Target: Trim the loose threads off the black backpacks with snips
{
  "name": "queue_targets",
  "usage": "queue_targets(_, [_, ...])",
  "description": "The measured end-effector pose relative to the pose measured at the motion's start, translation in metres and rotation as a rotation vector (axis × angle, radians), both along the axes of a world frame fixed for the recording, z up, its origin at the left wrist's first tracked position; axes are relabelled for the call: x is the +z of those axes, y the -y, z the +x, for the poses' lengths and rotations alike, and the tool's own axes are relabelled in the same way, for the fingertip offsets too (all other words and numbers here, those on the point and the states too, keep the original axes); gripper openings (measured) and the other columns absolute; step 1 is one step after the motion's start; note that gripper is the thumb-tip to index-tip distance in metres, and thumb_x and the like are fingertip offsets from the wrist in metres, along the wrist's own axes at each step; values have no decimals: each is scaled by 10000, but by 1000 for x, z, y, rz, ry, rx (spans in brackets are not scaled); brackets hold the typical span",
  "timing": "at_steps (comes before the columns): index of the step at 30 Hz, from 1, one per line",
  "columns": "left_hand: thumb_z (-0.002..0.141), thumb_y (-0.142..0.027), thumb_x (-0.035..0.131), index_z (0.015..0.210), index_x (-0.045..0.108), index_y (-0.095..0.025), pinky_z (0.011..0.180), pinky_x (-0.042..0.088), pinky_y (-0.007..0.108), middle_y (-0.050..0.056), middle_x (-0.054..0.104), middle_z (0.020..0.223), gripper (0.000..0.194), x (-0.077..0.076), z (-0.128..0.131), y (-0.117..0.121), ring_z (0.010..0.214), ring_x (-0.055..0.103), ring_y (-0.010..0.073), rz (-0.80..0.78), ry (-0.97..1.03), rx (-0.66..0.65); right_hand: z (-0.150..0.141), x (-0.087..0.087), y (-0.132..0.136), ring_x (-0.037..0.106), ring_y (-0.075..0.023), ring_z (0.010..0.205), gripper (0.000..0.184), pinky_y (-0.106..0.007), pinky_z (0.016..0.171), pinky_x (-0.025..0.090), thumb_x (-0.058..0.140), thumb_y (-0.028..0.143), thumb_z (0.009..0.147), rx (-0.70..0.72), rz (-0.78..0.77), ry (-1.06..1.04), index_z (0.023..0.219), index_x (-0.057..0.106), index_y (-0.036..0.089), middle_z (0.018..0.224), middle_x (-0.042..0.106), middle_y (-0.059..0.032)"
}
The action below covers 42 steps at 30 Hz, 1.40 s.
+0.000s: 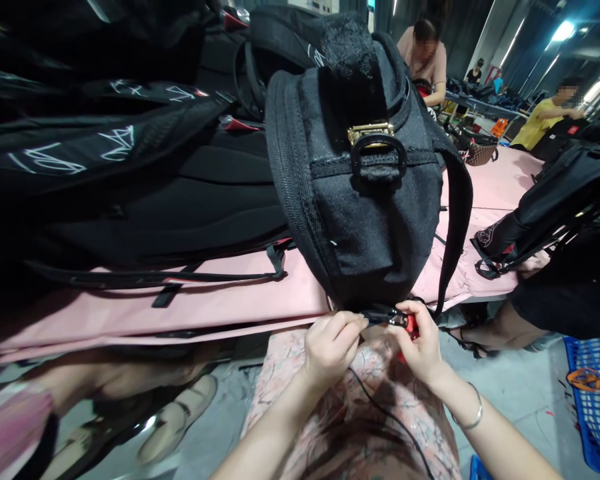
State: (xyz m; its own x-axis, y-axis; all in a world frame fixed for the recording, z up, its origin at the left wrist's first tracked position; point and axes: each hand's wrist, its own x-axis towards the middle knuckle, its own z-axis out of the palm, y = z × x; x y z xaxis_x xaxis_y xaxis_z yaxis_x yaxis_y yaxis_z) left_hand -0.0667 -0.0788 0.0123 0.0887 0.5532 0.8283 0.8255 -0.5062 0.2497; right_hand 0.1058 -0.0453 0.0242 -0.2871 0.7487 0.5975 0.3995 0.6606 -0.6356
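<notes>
A black backpack [375,233] stands at the table's edge, its gold-coloured fitting and black ring [377,157] facing me. Just below its base, my left hand [333,343] is closed, thumb and fingertips pinched at the end of a black strap-like piece [377,315]. My right hand [421,343] curls around a small red-and-black tool [410,325], whose dark front end meets that piece; its exact kind is hard to make out. A thin black cord [380,403] hangs from between the hands across my patterned clothing.
Black bags [180,173] with white markings are heaped at left on the pink-covered table [240,300]. Another dark bag [545,200] lies at right beside a person in dark clothes. A blue basket [597,407] stands on the floor. Several people work farther back.
</notes>
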Motion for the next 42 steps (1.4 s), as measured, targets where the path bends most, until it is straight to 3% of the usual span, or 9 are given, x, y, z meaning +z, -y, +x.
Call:
queue_targets(4, [828,-92,472,786,608,-149,573,455,233,34,652,726,152,7,-3,1,653,590,132,-47,7,-28,-7,-5,-6,503,-136,631,231,-261,582,400,474,136,832,98,104,56,1020,601,177,717,580,-15])
queue_targets(8, [842,-159,503,829,611,-159,626,482,215,23,668,772,108,21,-13,4,682,613,116,-171,-10,-93,-17,-14,-13,442,-122,521,232,-250,490,327,444,122,842,55,256,-24,798,665,177,554,509,3])
queue_targets(11, [867,-220,485,952,596,-157,595,481,196,12,683,786,154,37,-22,5,632,624,105,-280,-66,-81,-25,-20,-15,413,-122,501,262,-250,479,311,433,145,857,38,323,-43,754,671,174,514,467,6])
queue_targets(14, [868,-161,429,985,601,-162,530,464,221,25,686,851,208,61,-26,3,606,629,129,-379,-286,45,-33,-22,-15,389,-119,491,280,-251,473,293,443,177,881,33,362,-54,720,671,172,488,431,13])
queue_targets(17, [813,-89,441,962,626,-190,435,381,252,36,668,860,258,90,-21,-4,556,615,166,-663,-624,163,-38,-21,-16,380,-121,491,320,-254,465,274,420,184,904,31,392,-68,706,671,165,483,415,11])
queue_targets(19, [806,-91,450,935,639,-207,408,307,255,26,648,784,257,105,-16,-11,533,602,174,-836,-787,151,-39,-21,-18,378,-123,493,326,-255,462,268,414,183,908,45,405,-87,710,672,158,489,417,6])
queue_targets(21, [820,-110,443,926,642,-207,414,272,258,26,631,762,245,113,-13,-17,560,604,174,-900,-871,76,-38,-22,-19,377,-123,496,316,-255,463,266,422,179,903,55,403,-111,708,669,155,496,421,5])
queue_targets(33, [759,-70,466,817,605,-177,382,245,278,9,584,684,184,94,-19,-24,475,548,150,-637,-952,-91,-37,-26,-16,397,-124,521,277,-259,482,267,439,161,884,75,350,-166,695,641,171,529,444,7])
queue_targets(42, [785,-120,435,867,593,-163,423,371,227,26,630,720,183,84,-38,-15,515,582,149,-540,-725,12,-38,-38,-15,395,-122,530,293,-264,492,258,404,111,859,74,275,-110,735,659,187,554,456,4])
